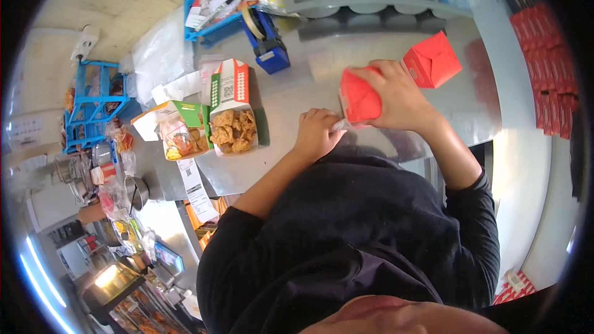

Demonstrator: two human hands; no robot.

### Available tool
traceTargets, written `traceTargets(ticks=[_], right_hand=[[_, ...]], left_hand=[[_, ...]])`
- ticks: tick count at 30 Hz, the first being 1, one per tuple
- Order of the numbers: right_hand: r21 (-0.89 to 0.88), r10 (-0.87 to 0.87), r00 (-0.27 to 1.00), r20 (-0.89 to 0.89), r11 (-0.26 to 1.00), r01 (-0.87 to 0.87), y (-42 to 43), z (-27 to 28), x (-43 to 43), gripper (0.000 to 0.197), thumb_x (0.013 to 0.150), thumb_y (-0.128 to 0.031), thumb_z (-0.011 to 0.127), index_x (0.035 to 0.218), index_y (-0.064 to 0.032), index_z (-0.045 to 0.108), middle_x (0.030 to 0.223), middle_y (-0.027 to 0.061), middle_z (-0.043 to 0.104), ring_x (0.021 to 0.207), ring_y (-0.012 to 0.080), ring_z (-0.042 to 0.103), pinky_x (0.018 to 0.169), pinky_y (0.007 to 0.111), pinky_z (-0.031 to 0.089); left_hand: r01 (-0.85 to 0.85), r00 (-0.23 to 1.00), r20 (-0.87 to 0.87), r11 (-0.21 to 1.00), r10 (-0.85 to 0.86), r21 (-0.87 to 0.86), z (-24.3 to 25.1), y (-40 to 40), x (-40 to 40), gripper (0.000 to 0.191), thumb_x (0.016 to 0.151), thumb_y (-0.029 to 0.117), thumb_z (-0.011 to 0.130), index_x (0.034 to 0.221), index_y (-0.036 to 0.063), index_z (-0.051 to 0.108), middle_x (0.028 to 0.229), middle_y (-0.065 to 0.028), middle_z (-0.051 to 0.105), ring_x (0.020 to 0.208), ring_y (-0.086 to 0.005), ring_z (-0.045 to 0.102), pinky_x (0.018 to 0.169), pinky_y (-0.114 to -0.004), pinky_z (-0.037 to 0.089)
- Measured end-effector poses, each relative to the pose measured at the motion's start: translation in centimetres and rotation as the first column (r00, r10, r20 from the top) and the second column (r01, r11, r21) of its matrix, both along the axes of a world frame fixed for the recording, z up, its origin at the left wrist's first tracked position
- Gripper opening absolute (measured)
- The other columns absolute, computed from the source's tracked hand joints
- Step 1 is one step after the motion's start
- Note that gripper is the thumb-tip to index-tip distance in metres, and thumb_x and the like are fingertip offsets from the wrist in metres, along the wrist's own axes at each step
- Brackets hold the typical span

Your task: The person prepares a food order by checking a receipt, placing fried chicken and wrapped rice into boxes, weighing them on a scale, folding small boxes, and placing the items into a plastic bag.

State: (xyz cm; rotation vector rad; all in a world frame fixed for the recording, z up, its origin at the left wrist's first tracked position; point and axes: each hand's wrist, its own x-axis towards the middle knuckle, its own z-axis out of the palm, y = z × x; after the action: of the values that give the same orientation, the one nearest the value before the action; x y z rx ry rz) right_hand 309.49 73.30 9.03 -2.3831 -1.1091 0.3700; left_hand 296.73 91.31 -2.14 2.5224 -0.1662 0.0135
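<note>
My right hand [399, 93] is closed around a red paper box [362, 97] at the counter's front edge. My left hand [318, 134] pinches a small piece of thin whitish material [341, 125] at the lower left corner of that box. A second red paper box [434, 60], its flaps folded shut, stands just beyond my right hand. To the left, an open carton of fried chicken pieces [233, 132] rests beside another open carton [185, 139] holding wrapped packets and browned food. A printed paper slip [197, 190] hangs over the counter edge below them.
A blue tape dispenser [271, 48] is on the steel counter [297, 83], near a blue basket [213, 28] of packets. A grey divided cutlery tray [362, 0] sits at the back. Stacked red cartons [550, 69] line the far right; a blue rack [90, 106] stands at the left.
</note>
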Motion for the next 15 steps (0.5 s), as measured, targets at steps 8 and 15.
traceTargets(ticks=[8, 15], right_hand=[[0.07, -0.373, 0.892, 0.255, 0.927, 0.367, 5.1, 4.8, 0.3, 0.085, 0.056, -0.031, 0.079, 0.13, -0.018, 0.04, 0.115, 0.0183, 0.044, 0.108, 0.0363, 0.042, 0.093, 0.045, 0.036], [-0.134, -0.338, 0.915, 0.219, 0.919, 0.371, 10.7, -1.4, 1.9, 0.093, 0.056, -0.034, 0.078, 0.136, -0.0223, 0.031, 0.122, 0.0203, 0.04, 0.113, 0.0406, 0.037, 0.095, 0.046, 0.034]], left_hand=[[-0.277, 0.961, 0.07, 0.91, 0.268, 0.308, 0.5, 4.6, 6.1, 0.023, 0.065, 0.025, 0.065, 0.081, 0.0088, 0.062, 0.084, -0.0064, 0.058, 0.083, -0.0272, 0.056, 0.072, -0.041, 0.042], [-0.028, 0.972, -0.23, 0.998, 0.039, 0.051, 13.9, 16.9, 6.1, 0.048, 0.069, 0.04, 0.069, 0.103, 0.0055, 0.061, 0.091, -0.0132, 0.064, 0.087, -0.0271, 0.06, 0.077, -0.037, 0.047]])
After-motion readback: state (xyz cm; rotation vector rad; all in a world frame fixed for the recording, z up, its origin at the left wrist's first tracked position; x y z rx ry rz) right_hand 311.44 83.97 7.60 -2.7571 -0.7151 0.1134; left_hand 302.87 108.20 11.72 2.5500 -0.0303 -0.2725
